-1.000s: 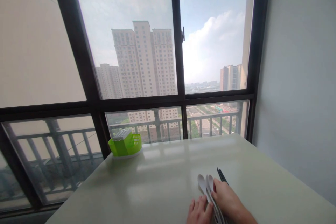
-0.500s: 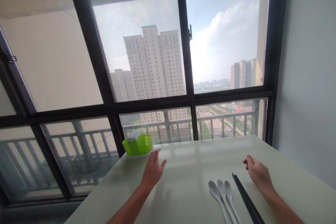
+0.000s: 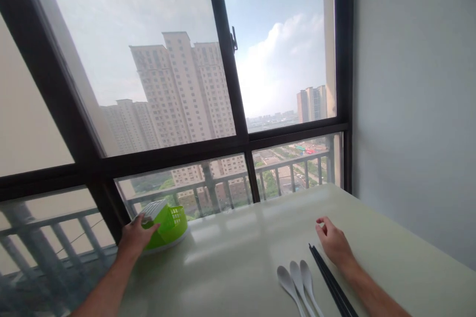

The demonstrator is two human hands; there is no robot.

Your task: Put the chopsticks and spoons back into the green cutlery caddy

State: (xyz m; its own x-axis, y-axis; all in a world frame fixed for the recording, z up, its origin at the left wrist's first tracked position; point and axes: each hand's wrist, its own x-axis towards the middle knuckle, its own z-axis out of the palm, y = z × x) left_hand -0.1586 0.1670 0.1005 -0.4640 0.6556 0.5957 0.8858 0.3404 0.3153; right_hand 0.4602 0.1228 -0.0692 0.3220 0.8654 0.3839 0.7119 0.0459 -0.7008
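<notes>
My left hand (image 3: 136,237) grips the near side of a lime-green slotted plastic holder (image 3: 168,224) that stands at the table's far left corner by the window. The holder looks slightly tilted. My right hand (image 3: 333,243) rests on the pale table (image 3: 238,267) with its fingers loosely curled and nothing in it. Just left of that hand lie black chopsticks (image 3: 330,282) and three white spoons (image 3: 297,282), side by side, bowls pointing toward the window.
A large dark-framed window (image 3: 226,74) with a balcony railing runs along the table's far edge. A plain wall (image 3: 416,109) borders the table on the right. Tower blocks stand outside.
My left hand has reached from the table middle to the green holder and taken hold of it. My right hand left the spoons and chopsticks earlier and now rests beside them. The view shifted left.
</notes>
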